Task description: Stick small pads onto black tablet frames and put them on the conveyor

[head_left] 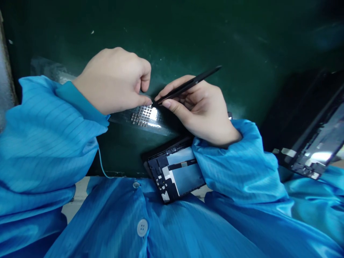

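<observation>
My left hand [114, 79] is curled closed, its thumb and fingertips pressing on a clear shiny sheet [158, 123] that carries a grid of several small grey squares [141, 115]. My right hand [200, 105] pinches black tweezers [188, 85], whose tips meet the sheet just beside my left thumb. An opened tablet-like device [176, 172] with exposed dark inner parts lies under my right wrist, at the table's near edge. Both arms wear blue striped sleeves.
The work surface is a dark green mat [188, 32]. Another opened device frame [314, 147] lies at the right edge. A grey upright edge [5, 82] stands at the far left. My blue buttoned coat [142, 225] fills the bottom of the view.
</observation>
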The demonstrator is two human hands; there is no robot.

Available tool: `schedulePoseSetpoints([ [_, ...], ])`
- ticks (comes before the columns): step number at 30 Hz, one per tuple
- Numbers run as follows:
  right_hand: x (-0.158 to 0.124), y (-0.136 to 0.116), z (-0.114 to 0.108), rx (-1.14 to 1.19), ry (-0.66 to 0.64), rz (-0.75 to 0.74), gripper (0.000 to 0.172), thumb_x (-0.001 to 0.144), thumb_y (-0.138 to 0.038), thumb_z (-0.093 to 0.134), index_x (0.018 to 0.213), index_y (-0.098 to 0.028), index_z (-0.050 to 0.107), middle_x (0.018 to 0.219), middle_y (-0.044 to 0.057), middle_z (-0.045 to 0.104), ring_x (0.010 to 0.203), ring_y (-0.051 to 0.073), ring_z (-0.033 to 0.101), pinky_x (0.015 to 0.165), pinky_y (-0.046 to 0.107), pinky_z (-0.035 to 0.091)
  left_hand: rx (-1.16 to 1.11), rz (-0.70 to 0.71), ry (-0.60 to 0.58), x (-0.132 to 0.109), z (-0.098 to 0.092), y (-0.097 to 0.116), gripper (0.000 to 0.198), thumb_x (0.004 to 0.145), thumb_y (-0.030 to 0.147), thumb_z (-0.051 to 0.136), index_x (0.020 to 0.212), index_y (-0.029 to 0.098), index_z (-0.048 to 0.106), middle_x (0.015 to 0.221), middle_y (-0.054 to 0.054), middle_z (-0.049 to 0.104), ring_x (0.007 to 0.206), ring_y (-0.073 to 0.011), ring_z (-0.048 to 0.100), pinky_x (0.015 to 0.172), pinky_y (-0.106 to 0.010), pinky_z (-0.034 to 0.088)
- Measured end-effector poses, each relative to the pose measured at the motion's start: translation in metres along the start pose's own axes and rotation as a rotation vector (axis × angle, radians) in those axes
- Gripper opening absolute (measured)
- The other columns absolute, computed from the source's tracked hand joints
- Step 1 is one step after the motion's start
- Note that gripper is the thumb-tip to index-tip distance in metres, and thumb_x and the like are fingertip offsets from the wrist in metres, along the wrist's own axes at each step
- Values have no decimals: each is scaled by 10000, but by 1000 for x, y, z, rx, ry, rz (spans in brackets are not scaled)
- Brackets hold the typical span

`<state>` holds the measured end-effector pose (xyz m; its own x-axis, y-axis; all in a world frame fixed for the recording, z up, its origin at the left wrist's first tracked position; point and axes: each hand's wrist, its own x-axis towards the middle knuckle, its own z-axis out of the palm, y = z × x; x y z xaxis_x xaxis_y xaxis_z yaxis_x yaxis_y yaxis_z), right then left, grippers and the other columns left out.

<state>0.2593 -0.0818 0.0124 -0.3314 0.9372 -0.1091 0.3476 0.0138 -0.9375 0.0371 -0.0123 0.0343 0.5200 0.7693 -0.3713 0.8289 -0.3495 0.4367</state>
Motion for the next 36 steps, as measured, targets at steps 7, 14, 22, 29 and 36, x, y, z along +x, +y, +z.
schedulePoseSetpoints([
  [7, 1, 1, -1, 10, -3, -13, 299, 983, -584, 834, 1082, -306, 787, 1139, 49, 848, 1064, 263, 811, 1041, 447, 702, -11, 11, 36, 0, 0, -2, 229, 855, 369, 914, 891, 231, 735, 768, 20, 712, 712, -169, 565, 743, -350, 334],
  [14, 1, 2, 0, 36, 3, 8, 337, 952, -617, 849, 1072, -308, 790, 1129, 43, 848, 1079, 263, 814, 1084, 445, 693, -58, 31, 58, 2, 3, -4, 265, 833, 354, 943, 859, 208, 723, 709, 47, 657, 682, -129, 485, 711, -350, 255],
  [22, 2, 3, 1, 16, 10, 7, 309, 960, -598, 851, 1070, -316, 791, 1129, 40, 845, 1068, 254, 811, 1083, 430, 696, -19, 50, 3, -1, -2, -6, 234, 921, 383, 849, 911, 196, 710, 780, 48, 637, 718, -111, 439, 706, -338, 259],
  [29, 1, -1, 2, 1, 26, 15, 354, 948, -645, 839, 1060, -314, 783, 1113, 41, 834, 1068, 262, 807, 1083, 446, 693, -20, 43, 6, 0, -1, -3, 227, 919, 359, 869, 927, 189, 719, 780, 41, 640, 723, -119, 452, 711, -342, 253],
  [36, 3, -4, 2, 13, 21, 32, 376, 930, -655, 855, 1008, -295, 780, 1063, 48, 833, 1049, 267, 813, 1092, 461, 686, -18, 15, 26, 1, 0, -1, 265, 877, 369, 917, 888, 198, 715, 747, 31, 654, 699, -135, 463, 718, -352, 251],
])
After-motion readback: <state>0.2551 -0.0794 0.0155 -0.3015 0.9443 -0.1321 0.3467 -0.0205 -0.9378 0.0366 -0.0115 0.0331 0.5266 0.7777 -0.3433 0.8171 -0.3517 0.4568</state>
